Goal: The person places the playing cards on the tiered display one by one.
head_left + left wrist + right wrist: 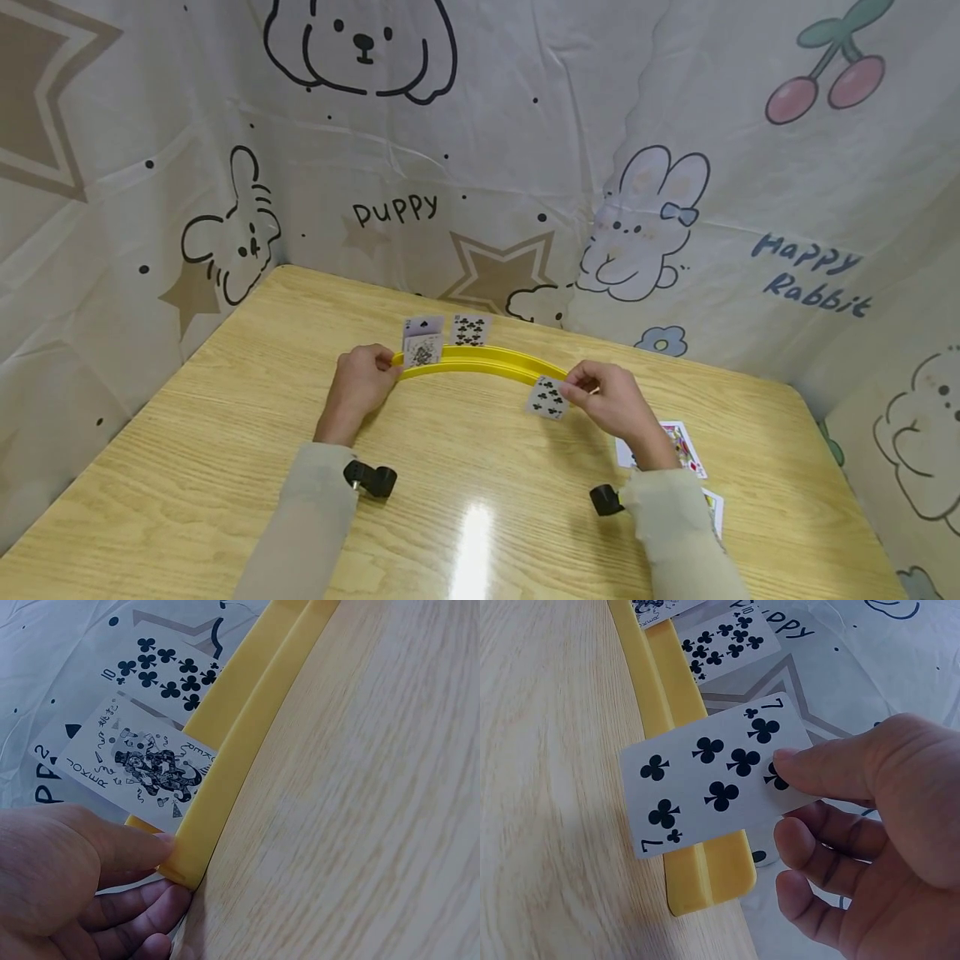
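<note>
A curved yellow card holder [480,360] lies on the table, bowed away from me. My left hand [362,385] pinches its left end between thumb and fingers. Between the thumb and fingers of my right hand [609,400] is a seven of clubs [727,787], tilted over the holder's right end. Standing at the holder's left part are a joker [154,763] in front and a two of spades [424,323] behind it. Just right of them stands a ten of clubs [471,330]. In the right wrist view, the seven of clubs hides part of the holder.
Face cards [684,448] lie on the table beside and partly under my right forearm. Another card [715,510] shows at the sleeve's edge. A printed cloth [487,158] hangs behind the wooden table [450,467]. Small black cameras [372,480] are worn on both wrists.
</note>
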`<state>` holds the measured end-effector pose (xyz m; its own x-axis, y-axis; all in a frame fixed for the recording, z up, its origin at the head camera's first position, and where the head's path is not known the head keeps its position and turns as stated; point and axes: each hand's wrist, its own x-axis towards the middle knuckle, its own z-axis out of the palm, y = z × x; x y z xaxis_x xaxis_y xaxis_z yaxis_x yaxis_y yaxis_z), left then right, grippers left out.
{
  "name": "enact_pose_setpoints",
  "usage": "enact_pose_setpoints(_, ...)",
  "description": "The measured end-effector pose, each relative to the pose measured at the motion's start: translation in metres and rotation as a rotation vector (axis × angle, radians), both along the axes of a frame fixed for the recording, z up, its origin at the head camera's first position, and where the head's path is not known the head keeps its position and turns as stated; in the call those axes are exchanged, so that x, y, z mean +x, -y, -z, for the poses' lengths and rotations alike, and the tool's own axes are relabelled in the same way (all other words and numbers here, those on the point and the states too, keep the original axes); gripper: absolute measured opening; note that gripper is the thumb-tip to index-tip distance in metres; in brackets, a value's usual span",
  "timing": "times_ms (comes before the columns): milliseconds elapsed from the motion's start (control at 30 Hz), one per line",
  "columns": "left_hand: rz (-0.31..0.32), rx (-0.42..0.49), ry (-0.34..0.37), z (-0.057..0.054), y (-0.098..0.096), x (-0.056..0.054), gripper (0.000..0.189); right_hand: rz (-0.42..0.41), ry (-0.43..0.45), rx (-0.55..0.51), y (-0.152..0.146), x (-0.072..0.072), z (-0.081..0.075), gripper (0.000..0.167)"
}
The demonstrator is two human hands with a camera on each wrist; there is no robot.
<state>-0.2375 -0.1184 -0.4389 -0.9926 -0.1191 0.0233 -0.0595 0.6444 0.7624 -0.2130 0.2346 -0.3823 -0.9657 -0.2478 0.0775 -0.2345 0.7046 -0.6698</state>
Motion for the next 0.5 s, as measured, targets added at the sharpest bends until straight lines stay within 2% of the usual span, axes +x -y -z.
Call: enact_pose_setpoints(500, 0.008, 0.009, -0.004, 0.0, 0.0, 0.0, 0.025, -0.01, -0.059, -0.007, 0.019, -0.013, 0.002, 0.008)
